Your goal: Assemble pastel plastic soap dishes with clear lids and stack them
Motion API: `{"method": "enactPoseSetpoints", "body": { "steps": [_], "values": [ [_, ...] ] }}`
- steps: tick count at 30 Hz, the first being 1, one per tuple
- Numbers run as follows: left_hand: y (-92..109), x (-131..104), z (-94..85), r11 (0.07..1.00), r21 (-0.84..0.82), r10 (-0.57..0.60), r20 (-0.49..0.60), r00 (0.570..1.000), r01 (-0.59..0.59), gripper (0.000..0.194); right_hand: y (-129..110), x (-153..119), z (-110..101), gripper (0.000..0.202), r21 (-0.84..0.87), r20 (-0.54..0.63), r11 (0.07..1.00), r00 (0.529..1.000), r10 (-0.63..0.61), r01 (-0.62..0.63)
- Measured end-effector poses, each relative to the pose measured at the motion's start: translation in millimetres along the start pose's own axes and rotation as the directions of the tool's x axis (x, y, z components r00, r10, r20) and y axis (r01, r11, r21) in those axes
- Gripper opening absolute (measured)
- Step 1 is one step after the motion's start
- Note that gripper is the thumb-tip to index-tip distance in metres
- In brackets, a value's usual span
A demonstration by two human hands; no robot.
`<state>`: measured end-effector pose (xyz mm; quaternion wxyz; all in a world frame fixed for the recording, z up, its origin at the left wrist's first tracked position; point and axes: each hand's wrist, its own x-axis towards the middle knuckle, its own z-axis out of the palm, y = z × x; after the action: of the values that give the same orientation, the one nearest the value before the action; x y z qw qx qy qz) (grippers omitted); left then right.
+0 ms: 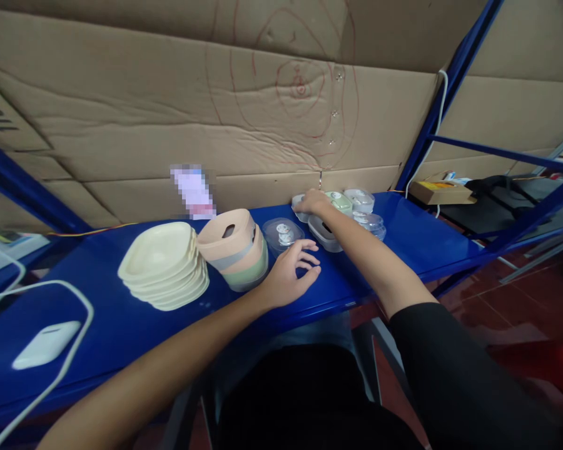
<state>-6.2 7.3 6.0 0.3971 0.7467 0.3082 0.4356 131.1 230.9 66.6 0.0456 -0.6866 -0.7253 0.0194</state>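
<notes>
My left hand [293, 272] hovers over the front of the blue shelf with its fingers apart and nothing in them. Just beyond it lies a transparent plastic lid [279, 234] with round stickers on it. My right hand [314, 203] reaches to the back, its fingers bent down over a pale grey container [301, 214], seemingly gripping its rim; the fingertips are partly hidden. Under the right forearm sits a grey container [323, 232]. A green container [340, 201], a transparent-topped container [359, 200] and transparent lids [371, 226] stand to its right.
Left of my left hand stand a stack of peach, grey and green containers [234, 250] and a pile of cream trays [164, 265]. A phone [193, 192] leans on the cardboard wall [145, 144]. A white case [45, 345] and cable [87, 306] lie at left. Blue posts flank the shelf [413, 231].
</notes>
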Motion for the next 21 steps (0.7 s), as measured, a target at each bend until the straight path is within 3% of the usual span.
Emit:
{"method": "enactPoseSetpoints", "body": {
  "steps": [9, 15, 21],
  "values": [
    [-0.7, -0.9, -0.5, 1.0, 0.019, -0.003, 0.001, 1.0, 0.003, 0.043, -15.9, -12.4, -1.9, 0.062, -0.031, -0.049, 0.999, 0.999, 0.024, -0.026],
    [-2.5, -0.8, -0.8, 1.0, 0.019, 0.008, 0.002, 1.0, -0.008, 0.042, -24.2, -22.5, 4.7, 0.075, -0.106, -0.217, 0.994, 0.976, -0.007, -0.017],
    [-0.8, -1.5, -1.0, 0.999, 0.043, -0.004, 0.014, 1.0, 0.004, 0.041, -22.0, -20.1, 7.0, 0.068, -0.112, -0.235, 0.994, 0.972, -0.031, 0.005]
  ]
}}
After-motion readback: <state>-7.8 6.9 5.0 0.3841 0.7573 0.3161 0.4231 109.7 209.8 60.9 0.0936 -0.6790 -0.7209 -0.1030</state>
